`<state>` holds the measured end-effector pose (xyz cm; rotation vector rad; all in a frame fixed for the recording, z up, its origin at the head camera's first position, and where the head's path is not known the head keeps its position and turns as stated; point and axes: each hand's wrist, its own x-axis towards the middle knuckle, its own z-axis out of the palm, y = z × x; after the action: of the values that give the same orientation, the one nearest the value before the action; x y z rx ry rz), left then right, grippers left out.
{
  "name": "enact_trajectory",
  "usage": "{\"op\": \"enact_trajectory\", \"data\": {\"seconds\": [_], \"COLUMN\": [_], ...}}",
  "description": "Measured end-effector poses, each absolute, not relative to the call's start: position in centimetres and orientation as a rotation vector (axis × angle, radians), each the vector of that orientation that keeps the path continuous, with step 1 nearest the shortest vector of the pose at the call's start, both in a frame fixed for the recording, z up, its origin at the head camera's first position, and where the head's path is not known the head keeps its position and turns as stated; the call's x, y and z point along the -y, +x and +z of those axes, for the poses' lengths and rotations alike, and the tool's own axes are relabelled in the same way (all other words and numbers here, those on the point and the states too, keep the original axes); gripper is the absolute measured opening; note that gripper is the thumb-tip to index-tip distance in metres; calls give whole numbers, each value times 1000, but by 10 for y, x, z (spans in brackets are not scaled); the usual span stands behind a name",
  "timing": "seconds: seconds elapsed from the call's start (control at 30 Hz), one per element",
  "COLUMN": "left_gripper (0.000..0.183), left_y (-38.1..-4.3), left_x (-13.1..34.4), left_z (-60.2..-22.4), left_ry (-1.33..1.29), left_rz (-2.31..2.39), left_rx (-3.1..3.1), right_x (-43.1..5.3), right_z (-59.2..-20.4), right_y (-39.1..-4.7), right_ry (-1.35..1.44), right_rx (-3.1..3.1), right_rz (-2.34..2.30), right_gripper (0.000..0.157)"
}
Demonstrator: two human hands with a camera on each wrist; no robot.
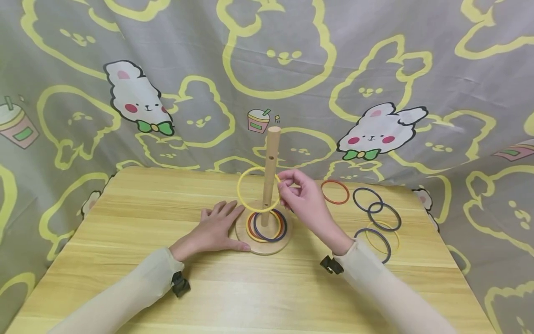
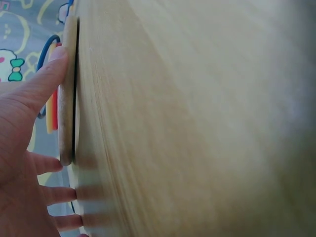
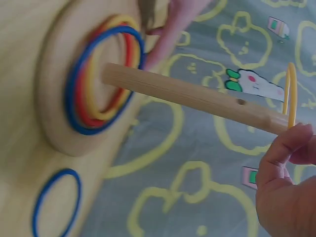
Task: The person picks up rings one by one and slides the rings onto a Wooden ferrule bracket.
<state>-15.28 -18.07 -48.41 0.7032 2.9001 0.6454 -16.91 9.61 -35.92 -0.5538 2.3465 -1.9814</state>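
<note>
My right hand pinches a yellow ring between thumb and fingers, high beside the upright wooden peg. The ring overlaps the peg in the head view; in the right wrist view the ring is near the peg's upper end. Around the peg's foot, blue, red and yellow rings lie stacked on the round wooden base. With fingers spread, my left hand rests at the base's left side. Its thumb lies over the base's edge, and the other fingertips reach the table.
On the wooden table, right of the base, lie a red ring, several dark blue rings, one of them overlapping others, and a yellow ring. A grey curtain with cartoon prints hangs behind the table and at its sides.
</note>
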Motion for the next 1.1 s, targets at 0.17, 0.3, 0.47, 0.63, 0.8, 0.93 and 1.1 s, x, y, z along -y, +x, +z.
{"op": "enact_trajectory", "data": {"seconds": [0.17, 0.3, 0.47, 0.63, 0.8, 0.93, 1.1], "left_gripper": [127, 127, 125, 126, 128, 129, 127], "left_y": [-154, -154, -151, -149, -150, -151, -150], "left_x": [181, 182, 178, 176, 176, 175, 176], "left_z": [-486, -487, -477, -472, -477, -478, -475], "left_ry": [701, 679, 687, 686, 676, 683, 676], "left_rz": [648, 657, 634, 635, 653, 674, 675], "left_rx": [-2909, -2908, -2892, -2881, -2868, -2868, -2862], "right_x": [-98, -100, -104, -108, -111, -113, -115], "right_z": [-381, -400, -421, -432, -436, -439, -442], "right_y": [-171, -173, -176, -176, -175, -177, -180], "right_ry": [-461, -420, -400, -425, -447, -453, -467], "right_rx": [-2354, -2346, -2362, -2384, -2395, -2412, -2430], "right_rz": [-1903, -1824, -1708, -1588, -1516, -1494, -1468], "right_gripper": [20, 22, 24, 19, 17, 17, 15]}}
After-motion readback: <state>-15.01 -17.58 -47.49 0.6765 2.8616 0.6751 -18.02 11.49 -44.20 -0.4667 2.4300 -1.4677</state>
